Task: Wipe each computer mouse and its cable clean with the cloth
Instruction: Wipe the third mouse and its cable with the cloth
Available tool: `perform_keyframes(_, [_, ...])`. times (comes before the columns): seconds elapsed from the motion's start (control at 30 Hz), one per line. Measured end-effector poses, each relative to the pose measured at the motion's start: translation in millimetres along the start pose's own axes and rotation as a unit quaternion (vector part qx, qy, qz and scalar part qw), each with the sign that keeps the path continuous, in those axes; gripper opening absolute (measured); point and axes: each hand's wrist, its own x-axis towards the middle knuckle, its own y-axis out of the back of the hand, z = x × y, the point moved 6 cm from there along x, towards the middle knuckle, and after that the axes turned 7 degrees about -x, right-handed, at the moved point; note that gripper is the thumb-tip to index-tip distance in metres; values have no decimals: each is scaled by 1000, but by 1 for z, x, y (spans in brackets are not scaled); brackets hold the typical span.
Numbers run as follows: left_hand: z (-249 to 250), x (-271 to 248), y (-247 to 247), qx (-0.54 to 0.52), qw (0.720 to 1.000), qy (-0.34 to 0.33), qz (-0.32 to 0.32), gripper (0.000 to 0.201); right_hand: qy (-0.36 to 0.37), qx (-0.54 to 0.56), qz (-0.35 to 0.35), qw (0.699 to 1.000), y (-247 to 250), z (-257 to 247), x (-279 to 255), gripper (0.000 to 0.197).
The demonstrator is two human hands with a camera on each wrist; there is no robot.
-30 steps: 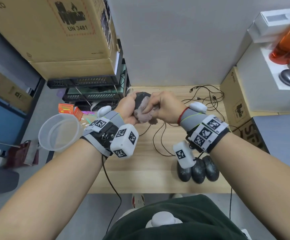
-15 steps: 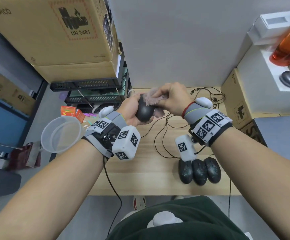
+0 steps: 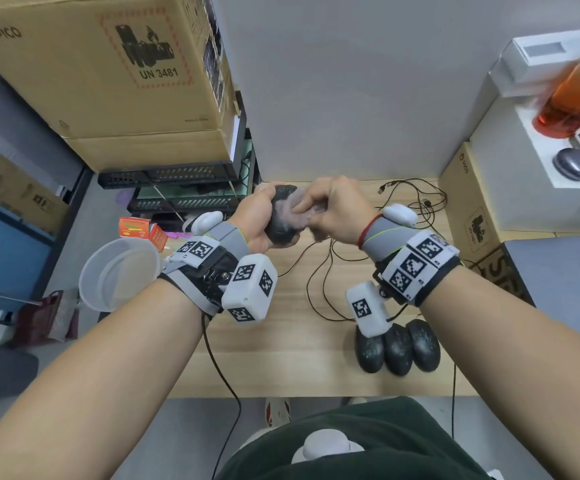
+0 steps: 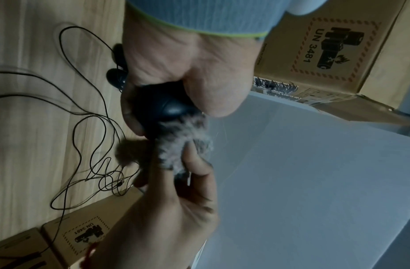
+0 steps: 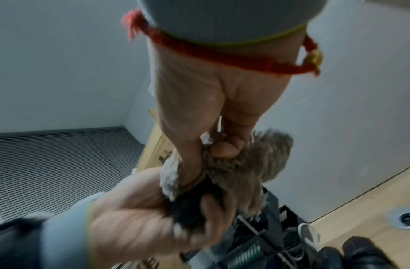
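Black mouse (image 3: 283, 216) held above the desk (image 3: 281, 358), mid-wipe.

Gripped in left hand (image 3: 257, 220); cloth (image 3: 302, 211) pinched in right hand (image 3: 337, 209) and pressed on its shell. Likely next: running cloth along cable (image 3: 319, 271). Three mice (image 3: 397, 348) waiting near the front edge.

Legible markings on the cartons around the hands.
Large cardboard box (image 3: 101, 71), up and to the left of the left hand (image 3: 254, 220): "PICO" with a ring logo at its top left corner, and "UN 3481" under a battery-and-flame pictogram in a red hatched frame; the left wrist view shows this label sideways. Smaller carton (image 3: 472, 216), just right of the right hand (image 3: 337, 209): "PICO" near its upper edge and a like "UN 3481" label.
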Motion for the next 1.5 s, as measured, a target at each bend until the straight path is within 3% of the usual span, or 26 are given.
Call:
perform_keyframes(0.1, [1, 0, -2, 5, 1000, -10, 0, 33, 19, 1, -57, 998, -11, -5, -1, 37])
perform_keyframes(0.2, [1, -6, -5, 36, 999, -5, -31, 30, -46, 63, 10, 997, 12, 11, 5, 19])
perform_keyframes(0.3, [-2, -13, -14, 78, 995, -5, -69, 30, -125, 83, 71, 986, 24, 30, 10, 19])
perform_keyframes(0.37, [-3, -11, -17, 84, 994, -15, -69, 28, -113, 54, 82, 989, 22, 23, 11, 15])
perform_keyframes(0.47, [6, -11, -13, 72, 996, -32, -35, 30, -29, 82, -15, 996, 4, -6, 2, 14])
perform_keyframes(0.57, [7, -14, -10, 76, 996, -20, -33, 41, -10, 114, -97, 989, -5, -10, -1, 20])
perform_keyframes(0.7, [-3, -15, -19, 110, 988, 21, -102, 83, -93, 5, 38, 995, 23, 13, 14, 18])
perform_keyframes(0.77, [-7, -15, -24, 105, 988, 34, -106, 93, -72, -35, 29, 996, 20, 8, 14, 19])
perform_keyframes(0.87, [-6, -16, -24, 32, 994, 39, -92, 81, 22, -67, -31, 997, 0, -12, 4, 9])
perform_keyframes(0.97, [-3, -14, -14, -10, 998, 26, -63, 67, 54, -10, -121, 991, -15, -13, -3, 10])
perform_keyframes(1.07, [-3, -14, -14, -11, 997, 40, -72, 66, 35, 4, -54, 998, -2, -4, 5, 22])
perform_keyframes(1.13, [-2, -19, -20, -14, 993, 53, -101, 64, -10, -27, 29, 999, 13, 2, 12, 21])
perform_keyframes(1.2, [1, -23, -24, -28, 991, 50, -122, 60, -36, -41, 56, 997, 17, 4, 13, 21])
perform_keyframes(1.3, [3, -23, -22, -54, 990, 65, -111, 50, 18, -6, 28, 999, 10, -5, 6, 20])
perform_keyframes(1.4, [5, -18, -13, -54, 994, 69, -65, 45, 107, -24, -83, 990, -3, -24, -7, 25])
perform_keyframes(1.47, [5, -19, -16, -42, 995, 62, -67, 41, 107, -41, -119, 986, -2, -27, -8, 26])
perform_keyframes(1.5, [4, -22, -20, -39, 995, 58, -76, 40, 98, -41, -97, 990, 4, -26, -4, 26])
